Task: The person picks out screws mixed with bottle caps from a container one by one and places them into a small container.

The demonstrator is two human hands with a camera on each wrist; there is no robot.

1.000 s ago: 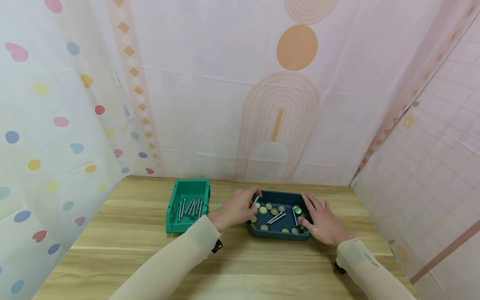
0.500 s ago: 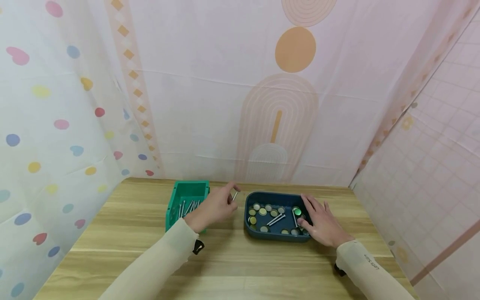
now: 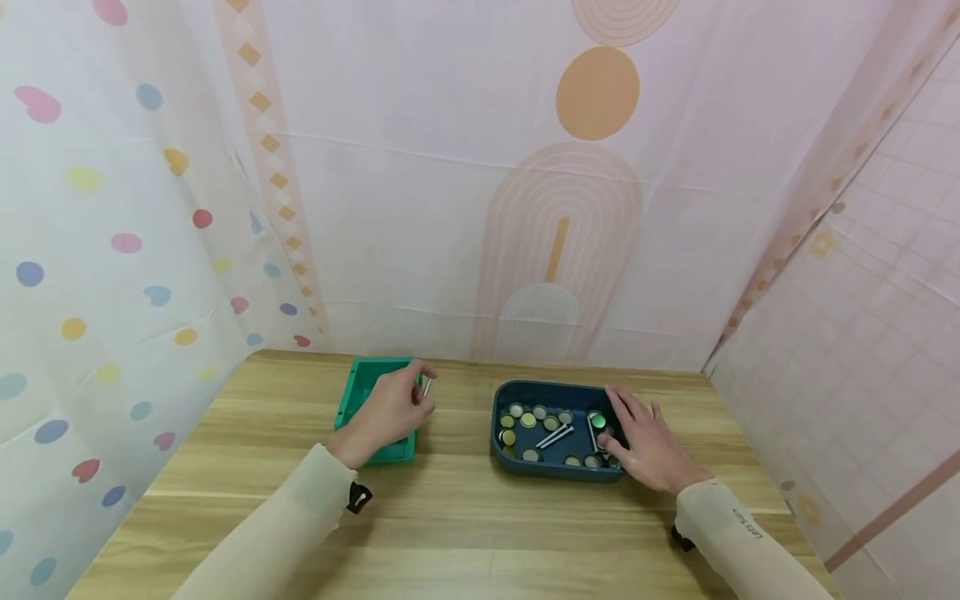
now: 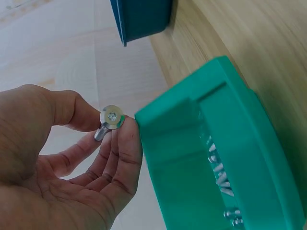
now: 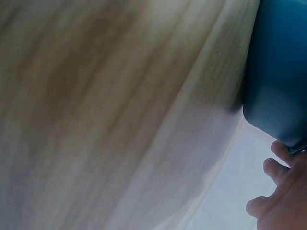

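Note:
My left hand [image 3: 386, 408] pinches a silver bolt [image 4: 111, 117] between thumb and fingers. In the left wrist view the bolt's round flat head, with a recess in it, faces the camera. The hand is above the right side of a green bin [image 3: 375, 371], partly hiding it. More bolts [image 4: 221, 178] lie inside the bin. My right hand [image 3: 652, 446] rests on the right rim of a dark blue tray [image 3: 555, 472], fingers extended and thumb over the inside. Several round metal caps [image 3: 528, 420] and a few bolts [image 3: 555, 436] lie in the tray.
Both containers stand on a wood-grain table [image 3: 480, 533], with a gap between them. A patterned curtain [image 3: 405, 250] hangs behind the table's back edge, and more cloth hangs at both sides.
My left hand has carried the bolt leftward from the blue tray, across the gap, to the green bin. My right hand has stayed at the tray's right rim.

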